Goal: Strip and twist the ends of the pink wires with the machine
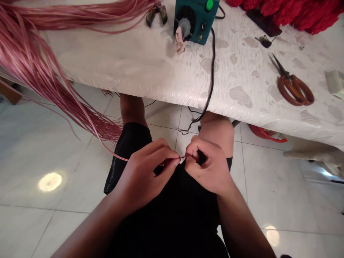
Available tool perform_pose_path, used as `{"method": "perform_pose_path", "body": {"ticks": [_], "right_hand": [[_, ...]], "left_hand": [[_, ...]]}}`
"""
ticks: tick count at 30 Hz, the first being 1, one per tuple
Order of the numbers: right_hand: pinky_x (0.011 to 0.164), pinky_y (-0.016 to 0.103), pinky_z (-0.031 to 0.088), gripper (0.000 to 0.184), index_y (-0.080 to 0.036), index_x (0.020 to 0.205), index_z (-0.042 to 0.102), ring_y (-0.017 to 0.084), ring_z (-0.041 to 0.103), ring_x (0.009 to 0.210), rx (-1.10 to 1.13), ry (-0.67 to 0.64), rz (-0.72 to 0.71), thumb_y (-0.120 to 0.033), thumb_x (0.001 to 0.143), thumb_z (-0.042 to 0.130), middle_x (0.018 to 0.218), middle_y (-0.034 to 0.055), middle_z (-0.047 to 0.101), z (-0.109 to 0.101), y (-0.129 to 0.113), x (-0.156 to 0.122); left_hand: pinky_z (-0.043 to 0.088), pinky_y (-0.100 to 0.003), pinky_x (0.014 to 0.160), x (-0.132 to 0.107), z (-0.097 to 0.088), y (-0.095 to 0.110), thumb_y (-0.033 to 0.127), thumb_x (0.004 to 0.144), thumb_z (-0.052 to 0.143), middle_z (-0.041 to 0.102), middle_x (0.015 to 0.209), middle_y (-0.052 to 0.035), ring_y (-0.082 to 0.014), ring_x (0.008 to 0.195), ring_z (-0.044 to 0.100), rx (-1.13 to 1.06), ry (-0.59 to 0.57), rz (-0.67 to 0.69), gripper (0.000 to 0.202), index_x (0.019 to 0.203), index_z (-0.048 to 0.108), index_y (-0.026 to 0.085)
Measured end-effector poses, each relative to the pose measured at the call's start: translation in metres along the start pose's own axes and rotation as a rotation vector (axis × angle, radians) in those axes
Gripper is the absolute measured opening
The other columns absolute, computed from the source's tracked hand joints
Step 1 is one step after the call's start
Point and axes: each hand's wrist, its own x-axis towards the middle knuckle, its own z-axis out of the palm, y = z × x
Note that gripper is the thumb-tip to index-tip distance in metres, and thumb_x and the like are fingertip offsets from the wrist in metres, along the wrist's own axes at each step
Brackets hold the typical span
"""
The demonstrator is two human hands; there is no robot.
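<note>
The left hand [146, 175] and right hand [208, 166] are both clenched, their fingers pinching a thin pink strand [118, 155] that runs nearly level between them. Its end is hidden inside the right hand. Past the left hand, it sweeps up and away to a loose pink bunch [34, 68] draped over the worktop [129, 61]. A teal control box [196, 21] is cut off by the frame's top edge.
</note>
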Motion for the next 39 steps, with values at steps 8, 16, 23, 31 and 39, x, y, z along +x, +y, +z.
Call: {"method": "perform_pose_path", "body": {"ticks": [8, 16, 23, 31, 39], "right_hand": [[0.056, 0.027, 0.042, 0.015, -0.022, 0.084, 0.062, 0.011, 0.050, 0.062, 0.107, -0.098, 0.105, -0.008, 0.082, 0.058, 0.070, -0.0043, 0.052, -0.0092, 0.0035, -0.0047], [0.055, 0.025, 0.044, 0.013, -0.023, 0.085, 0.067, 0.010, 0.051, 0.061, 0.086, -0.087, 0.064, -0.011, 0.086, 0.062, 0.071, -0.0042, 0.053, -0.0072, 0.0038, -0.0047], [0.050, 0.024, 0.037, 0.017, -0.021, 0.070, 0.056, 0.009, 0.044, 0.057, 0.014, -0.051, 0.079, -0.006, 0.077, 0.061, 0.063, -0.0061, 0.047, -0.0054, 0.0011, -0.0044], [0.046, 0.024, 0.028, 0.022, -0.021, 0.063, 0.049, 0.007, 0.035, 0.051, -0.017, 0.012, 0.079, -0.002, 0.070, 0.058, 0.057, -0.0084, 0.039, -0.0005, 0.0029, -0.0061], [0.045, 0.024, 0.028, 0.022, -0.021, 0.064, 0.049, 0.007, 0.034, 0.050, -0.057, 0.050, 0.038, -0.001, 0.069, 0.057, 0.056, -0.0083, 0.038, -0.0011, 0.0017, -0.0064]], "left_hand": [[0.046, -0.017, 0.069, 0.0014, -0.0025, 0.0016, 0.006, 0.093, 0.060, 0.059, 0.084, 0.0015, -0.0053, 0.073, 0.057, 0.002, 0.016, -0.001, 0.014, 0.088, 0.068, 0.016], [0.047, -0.018, 0.069, 0.0020, -0.0034, 0.0014, 0.008, 0.093, 0.060, 0.060, 0.084, 0.0013, -0.0063, 0.074, 0.058, 0.009, 0.011, -0.001, 0.014, 0.088, 0.069, 0.017], [0.047, -0.020, 0.069, 0.0022, -0.0023, 0.0024, 0.009, 0.093, 0.060, 0.059, 0.083, 0.0017, -0.0068, 0.073, 0.058, 0.006, -0.007, 0.015, 0.013, 0.087, 0.068, 0.017], [0.046, -0.021, 0.068, 0.0003, 0.0003, 0.0032, 0.010, 0.095, 0.058, 0.059, 0.082, 0.0016, -0.0074, 0.072, 0.057, 0.022, -0.009, 0.002, 0.014, 0.087, 0.067, 0.018], [0.047, -0.023, 0.066, -0.0015, 0.0011, 0.0035, 0.010, 0.095, 0.057, 0.058, 0.082, 0.0013, -0.0086, 0.072, 0.057, 0.012, 0.002, -0.002, 0.015, 0.088, 0.066, 0.019]]}}
